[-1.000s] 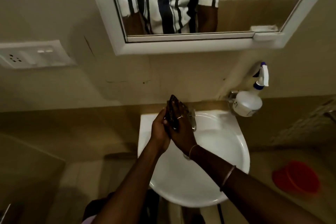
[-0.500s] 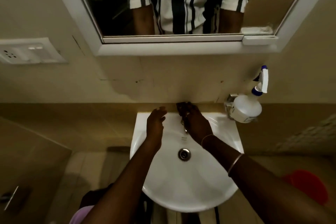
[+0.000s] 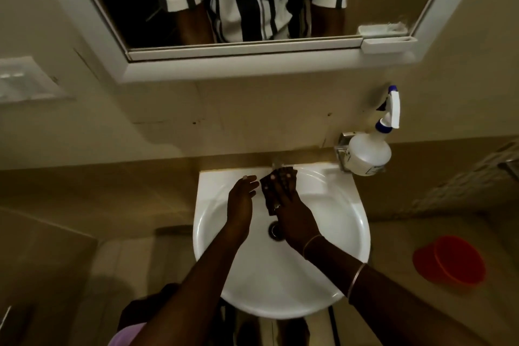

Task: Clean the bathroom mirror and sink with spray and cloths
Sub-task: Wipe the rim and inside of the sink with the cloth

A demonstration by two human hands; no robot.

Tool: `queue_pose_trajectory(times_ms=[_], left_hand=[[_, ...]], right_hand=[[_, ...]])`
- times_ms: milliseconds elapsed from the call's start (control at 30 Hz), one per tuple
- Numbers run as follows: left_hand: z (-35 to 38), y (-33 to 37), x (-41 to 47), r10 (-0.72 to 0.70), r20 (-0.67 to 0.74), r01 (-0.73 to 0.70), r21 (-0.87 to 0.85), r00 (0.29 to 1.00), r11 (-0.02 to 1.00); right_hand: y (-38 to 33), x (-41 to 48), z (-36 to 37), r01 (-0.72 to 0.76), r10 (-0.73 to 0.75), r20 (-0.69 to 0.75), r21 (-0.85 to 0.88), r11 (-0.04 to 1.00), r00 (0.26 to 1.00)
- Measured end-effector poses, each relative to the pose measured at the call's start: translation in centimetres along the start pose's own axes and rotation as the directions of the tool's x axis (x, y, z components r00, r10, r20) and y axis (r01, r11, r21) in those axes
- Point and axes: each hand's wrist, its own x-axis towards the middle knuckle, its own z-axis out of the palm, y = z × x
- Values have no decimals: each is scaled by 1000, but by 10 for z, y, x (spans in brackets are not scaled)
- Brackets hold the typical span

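Cloth (image 3: 268, 194) under right hand (image 3: 289, 205) fingers, pressed flat, left hand (image 3: 240, 199) fingers loosely spread, empty

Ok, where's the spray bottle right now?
In the head view the spray bottle sits on a small wall holder at the sink's back right corner, below the mirror, untouched by either hand.

Glossy white ceramic sink (image 3: 337, 233), shiny metal drain (image 3: 274, 230), translucent plastic spray bottle (image 3: 369, 153), dark cloth (image 3: 268, 191).
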Motion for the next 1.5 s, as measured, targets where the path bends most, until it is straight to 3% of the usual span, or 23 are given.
queue_pose_trajectory(times_ms=[167,333,500,667,833,1033,1200,1267,1367,1500], left_hand=[[-16,-18,3,-25,12,25,2,1000,1000],[-27,-26,10,-48,32,48,8,998,999],[-32,-32,12,-76,49,75,17,996,997],[-27,-34,11,-234,139,238,-11,962,971],[-21,-43,13,-354,281,398,-118,892,910],[-34,-53,22,-319,223,346,-95,921,933],[-52,-34,46,-202,242,273,-307,949,912],[-52,-8,62,-150,224,219,-329,963,918],[-57,3,86,-165,91,180,-196,982,964],[-88,-22,93,-129,-88,120,-104,988,987]], right_hand=[[11,-10,46,-130,136,95,-66,989,986],[-3,29,37,-264,268,101,-52,963,958],[-4,16,38,-285,284,176,-22,958,943],[-15,-17,57,-232,235,84,-36,972,968],[-36,-22,62,-362,357,59,95,927,932],[-57,-24,70,-270,266,42,176,947,963],[-59,25,67,-157,166,-29,211,965,986],[-54,57,59,-104,113,-63,121,987,992],[-28,80,81,-11,6,-26,-192,981,1000],[-7,64,122,-111,142,80,-312,944,987]])
